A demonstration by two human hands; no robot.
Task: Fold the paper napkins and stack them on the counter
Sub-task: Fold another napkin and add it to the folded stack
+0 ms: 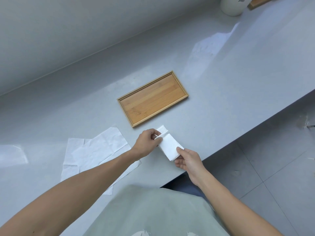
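Grey counter (221, 82), folded napkin (170, 145) pinched between left hand (146, 143) and right hand (187, 160)

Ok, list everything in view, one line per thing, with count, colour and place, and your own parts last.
folded napkin: one, white, held over the counter's near edge, between both hands
unfolded napkins: at least two, white, overlapping flat on the counter, left of the hands
wooden tray: one, light brown, mid-counter, beyond the hands
jar: one, white, far right corner, partly cut off
wooden item: one, brown, beside the jar, mostly out of frame
counter: one, pale grey
left hand: pinches the napkin's far end
right hand: pinches its near end
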